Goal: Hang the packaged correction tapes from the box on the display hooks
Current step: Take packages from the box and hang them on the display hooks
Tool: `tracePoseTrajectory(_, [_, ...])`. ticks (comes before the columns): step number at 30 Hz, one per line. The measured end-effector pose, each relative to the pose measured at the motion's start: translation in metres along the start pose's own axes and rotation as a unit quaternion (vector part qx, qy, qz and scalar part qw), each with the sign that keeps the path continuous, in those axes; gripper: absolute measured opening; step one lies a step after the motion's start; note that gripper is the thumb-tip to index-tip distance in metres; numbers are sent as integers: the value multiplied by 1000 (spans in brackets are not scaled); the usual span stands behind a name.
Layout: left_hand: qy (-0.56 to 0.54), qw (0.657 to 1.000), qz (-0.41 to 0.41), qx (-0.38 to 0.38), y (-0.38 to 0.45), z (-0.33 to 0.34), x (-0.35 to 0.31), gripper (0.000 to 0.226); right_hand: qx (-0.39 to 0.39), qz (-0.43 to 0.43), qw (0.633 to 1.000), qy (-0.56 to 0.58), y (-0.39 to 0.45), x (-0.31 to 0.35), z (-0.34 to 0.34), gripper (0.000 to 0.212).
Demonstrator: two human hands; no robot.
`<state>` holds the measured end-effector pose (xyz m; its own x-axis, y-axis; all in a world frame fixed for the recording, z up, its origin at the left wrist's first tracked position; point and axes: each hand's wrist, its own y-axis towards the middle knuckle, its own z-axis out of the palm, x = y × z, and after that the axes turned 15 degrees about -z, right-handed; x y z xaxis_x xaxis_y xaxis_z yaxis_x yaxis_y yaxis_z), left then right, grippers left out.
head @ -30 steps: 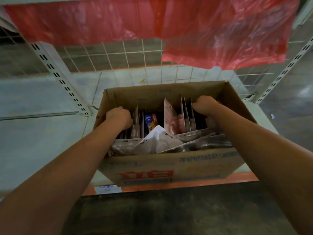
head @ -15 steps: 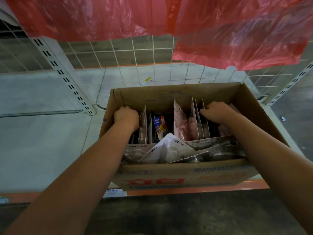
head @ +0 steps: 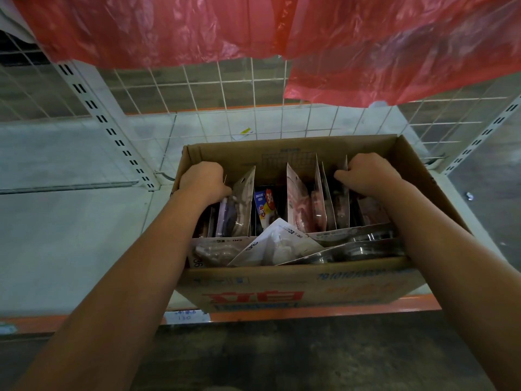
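A white shelf (head: 70,235) with an orange front edge fills the middle of the frame, backed by a white wire grid panel (head: 225,91) and slotted uprights (head: 107,128) that run diagonally at the left and the right. Sheets of red plastic (head: 282,29) hang across the whole top of the frame, covering the upper part of the grid. An open cardboard box (head: 296,289) stands on the shelf at the centre, its near wall printed with red and blue lettering. Two bare forearms reach in from the lower corners. Inside the box the packaged correction tapes (head: 298,204) stand upright in rows along the far side, while several more lie flat across the near side, one white-backed pack (head: 277,244) tilted on top of them. A small blue and red pack (head: 263,204) stands between the rows at the centre. The left hand (head: 204,180) is at the far left corner of the box, its fingers curled down and gripping the tops of the upright packs there. The right hand (head: 366,173) is at the far right of the box, its fingers curled round the top edges of the upright packs on that side. A small yellow and white tag (head: 244,133) lies on the shelf behind the box, and a handwritten price label (head: 184,316) sits on the orange edge below the box's left corner.
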<state>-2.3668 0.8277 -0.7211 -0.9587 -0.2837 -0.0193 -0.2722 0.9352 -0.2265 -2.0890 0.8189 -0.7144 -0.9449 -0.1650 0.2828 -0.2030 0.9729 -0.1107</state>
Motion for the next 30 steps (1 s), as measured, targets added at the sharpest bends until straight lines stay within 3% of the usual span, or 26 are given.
tracePoseTrajectory(6, [-94, 995, 29, 4, -6, -7, 6, 30, -95, -2, 995, 17, -6, 1, -7, 45])
tracePoseTrajectory(11, [-271, 962, 11, -19, -5, -11, 10, 16, -158, -18, 986, 52, -10, 3, -10, 39])
tracePoseTrajectory(17, [-259, 966, 13, 22, -1, -7, 10, 16, -179, -34, 978, 97, -16, 2, -20, 42])
tracePoseTrajectory(21, [-313, 948, 56, 9, -1, -8, 12, 14, -225, -30, 958, 177, -19, 5, -29, 45])
tracePoseTrajectory(25, [-455, 888, 64, 15, -1, -12, 18, 17, -236, -35, 930, 280, -19, 8, -29, 33])
tracePoseTrajectory(30, [-604, 774, 48, 183, -3, -15, 7, 16, -189, -68, 892, 405, -18, 8, -27, 41])
